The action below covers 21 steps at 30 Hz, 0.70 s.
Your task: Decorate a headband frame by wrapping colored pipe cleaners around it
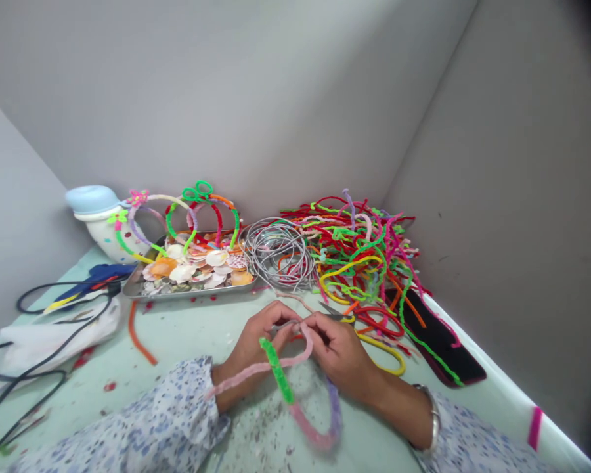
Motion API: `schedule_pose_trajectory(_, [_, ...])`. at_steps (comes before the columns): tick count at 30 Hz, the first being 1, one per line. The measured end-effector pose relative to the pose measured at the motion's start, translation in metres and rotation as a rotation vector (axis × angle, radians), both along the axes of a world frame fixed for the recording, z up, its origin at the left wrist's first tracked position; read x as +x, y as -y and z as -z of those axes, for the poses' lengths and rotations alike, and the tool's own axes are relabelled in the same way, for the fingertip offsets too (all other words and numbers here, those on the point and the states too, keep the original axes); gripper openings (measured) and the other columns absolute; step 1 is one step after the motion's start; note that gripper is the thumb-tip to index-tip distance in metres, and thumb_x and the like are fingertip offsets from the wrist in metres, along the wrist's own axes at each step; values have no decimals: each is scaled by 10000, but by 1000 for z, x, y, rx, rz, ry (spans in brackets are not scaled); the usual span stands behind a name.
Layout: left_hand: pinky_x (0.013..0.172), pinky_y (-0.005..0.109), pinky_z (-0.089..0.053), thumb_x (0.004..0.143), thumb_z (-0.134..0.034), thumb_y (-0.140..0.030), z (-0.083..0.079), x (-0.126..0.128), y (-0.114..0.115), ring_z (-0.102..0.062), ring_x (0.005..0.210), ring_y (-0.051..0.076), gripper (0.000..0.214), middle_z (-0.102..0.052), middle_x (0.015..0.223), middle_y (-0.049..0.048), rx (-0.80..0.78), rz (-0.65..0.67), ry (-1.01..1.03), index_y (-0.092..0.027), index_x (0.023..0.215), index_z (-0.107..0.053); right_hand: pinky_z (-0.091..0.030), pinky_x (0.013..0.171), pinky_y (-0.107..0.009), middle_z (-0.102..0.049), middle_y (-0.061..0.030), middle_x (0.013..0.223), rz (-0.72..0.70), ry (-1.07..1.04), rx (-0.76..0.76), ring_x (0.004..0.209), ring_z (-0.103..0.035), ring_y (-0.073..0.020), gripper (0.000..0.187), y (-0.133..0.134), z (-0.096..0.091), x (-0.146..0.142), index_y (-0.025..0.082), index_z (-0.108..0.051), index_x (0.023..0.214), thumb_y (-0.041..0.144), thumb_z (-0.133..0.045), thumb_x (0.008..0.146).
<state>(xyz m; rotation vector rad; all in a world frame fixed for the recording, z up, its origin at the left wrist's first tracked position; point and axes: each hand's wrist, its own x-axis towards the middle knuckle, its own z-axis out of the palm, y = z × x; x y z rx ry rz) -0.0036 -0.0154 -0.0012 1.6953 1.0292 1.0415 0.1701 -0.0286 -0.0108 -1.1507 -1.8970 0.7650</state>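
Both hands meet above the table's middle, fingertips pinched together. My left hand (261, 338) is closed on a curved headband (277, 370) wrapped in green, pink and purple fuzzy pipe cleaner. My right hand (345, 355) pinches the same piece close beside it, where a loose pale pink pipe cleaner (256, 372) loops out and trails over the left wrist. The headband's arc hangs below the hands toward me. Part of the band and the exact pinch point are hidden by the fingers. Scissors (337, 314) with yellow and black handles lie just behind my right hand.
A metal tray (192, 297) of seashells stands at the back, with finished headbands (177, 203) leaning on it and a white bottle (108, 230) beside. A grey wire coil (278, 256), a pipe-cleaner heap (359, 243), a dark phone (443, 348) and black cables (44, 371) surround the work area.
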Motion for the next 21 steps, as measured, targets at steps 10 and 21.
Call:
schedule_pose_trajectory(10, [551,207,-381,857,-569,-386,3,1,4,-508,635,128,228,-594,718,4,-29,-13,9,-163,827,-607,-427,621,-226,-647,-20,746,14,85,84,674,-585,-138,169,2,-2,-2,185,-601,842,224,-451,910])
schedule_pose_trajectory(21, [557,212,-361,846,-574,-352,4,6,5,-476,620,126,208,-554,667,-5,27,-95,-97,-171,745,-567,-347,554,-232,-585,6,674,13,156,166,584,-507,-124,150,3,-2,-2,200,-556,774,162,-455,878])
